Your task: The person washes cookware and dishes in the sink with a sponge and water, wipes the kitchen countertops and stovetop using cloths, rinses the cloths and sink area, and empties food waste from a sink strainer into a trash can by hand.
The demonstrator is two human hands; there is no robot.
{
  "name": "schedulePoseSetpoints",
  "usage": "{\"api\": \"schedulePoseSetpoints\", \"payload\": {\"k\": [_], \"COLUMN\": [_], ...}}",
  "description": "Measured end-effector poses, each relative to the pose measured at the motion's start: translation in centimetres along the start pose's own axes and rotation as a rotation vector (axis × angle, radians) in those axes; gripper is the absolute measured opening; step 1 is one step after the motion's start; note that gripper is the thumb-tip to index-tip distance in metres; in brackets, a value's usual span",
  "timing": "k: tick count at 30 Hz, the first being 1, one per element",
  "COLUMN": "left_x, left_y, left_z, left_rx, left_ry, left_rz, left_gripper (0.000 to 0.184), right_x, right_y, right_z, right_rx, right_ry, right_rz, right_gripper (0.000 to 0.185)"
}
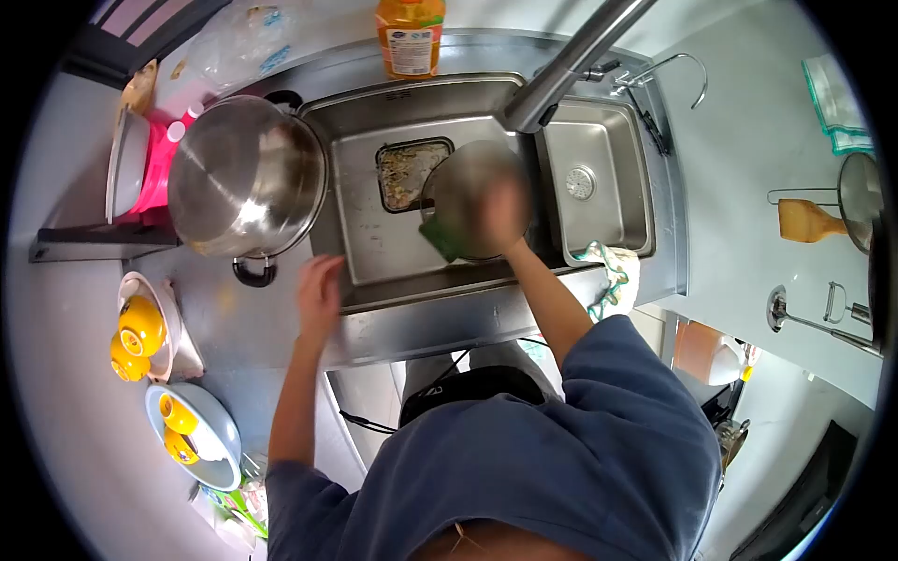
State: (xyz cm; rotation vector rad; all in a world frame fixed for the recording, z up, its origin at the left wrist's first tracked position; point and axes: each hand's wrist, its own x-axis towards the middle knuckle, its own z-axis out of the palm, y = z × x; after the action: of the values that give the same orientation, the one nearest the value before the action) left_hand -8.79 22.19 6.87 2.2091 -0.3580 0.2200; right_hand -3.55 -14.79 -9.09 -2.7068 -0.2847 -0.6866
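My right hand [503,213] is smeared by motion over a round, dark metal vessel [456,182] in the large sink basin; its fingers cannot be made out. Whether that vessel is a pot or a lid is too blurred to tell. A green cloth or pad [438,239] shows at its lower left edge. My left hand [320,288], slightly blurred, hovers by the basin's front left corner with loose fingers and nothing visible in them. Just above and left of it, a large steel pot [245,178] with black handles stands on the counter.
The large sink basin [360,243] has a drain strainer [409,175] with food scraps. A faucet [571,70] reaches over it. On the right are a small basin [603,210] and a cloth [617,279]; a detergent bottle [410,37] stands behind. Yellow bowls [140,325] sit left.
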Motion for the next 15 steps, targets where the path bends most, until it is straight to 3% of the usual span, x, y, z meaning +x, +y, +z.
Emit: {"api": "schedulePoseSetpoints", "payload": {"k": [1, 2, 3, 5, 7, 9, 11, 13, 15], "left_x": [2.0, 4.4, 6.0, 7.8, 9.9, 11.5, 12.2, 13.3, 13.5], "left_y": [0.9, 2.5, 1.1, -3.9, -7.0, -9.1, -10.0, -6.3, -2.4], "left_z": [3.5, 6.9, 11.2, 20.7, 25.6, 27.4, 26.5, 22.3, 20.1], "left_rx": [-0.117, -0.255, -0.179, 0.013, 0.133, 0.143, 0.275, -0.925, -0.908], "left_ry": [-0.145, -0.24, -0.257, -0.233, -0.184, -0.27, -0.24, -0.437, -0.359], "left_rz": [-0.096, -0.209, -0.201, -0.191, -0.187, -0.51, -0.489, -0.946, -0.803], "left_gripper": [0.034, 0.028, 0.028, 0.031, 0.034, 0.037, 0.034, 0.035, 0.034], "right_x": [-2.0, -3.5, -1.9, -1.9, -1.2, -0.4, -0.4, 0.2, 2.8], "right_y": [3.2, 5.2, 4.3, 3.6, 2.2, 2.3, 2.4, 3.1, 4.3], "right_z": [2.6, 5.1, 2.9, 4.5, 5.0, 4.4, 3.3, 1.8, 0.1], "right_rx": [0.028, 0.44, 0.677, 0.797, 0.77, 0.743, 0.493, 0.234, -0.048], "right_ry": [-0.007, -0.16, -0.32, -0.282, -0.271, -0.264, -0.269, -0.265, -0.23], "right_rz": [-0.139, 0.121, 0.256, 0.495, 0.595, 0.703, 0.424, 0.137, -0.153], "right_gripper": [0.028, 0.027, 0.027, 0.027, 0.028, 0.03, 0.027, 0.025, 0.024]}}
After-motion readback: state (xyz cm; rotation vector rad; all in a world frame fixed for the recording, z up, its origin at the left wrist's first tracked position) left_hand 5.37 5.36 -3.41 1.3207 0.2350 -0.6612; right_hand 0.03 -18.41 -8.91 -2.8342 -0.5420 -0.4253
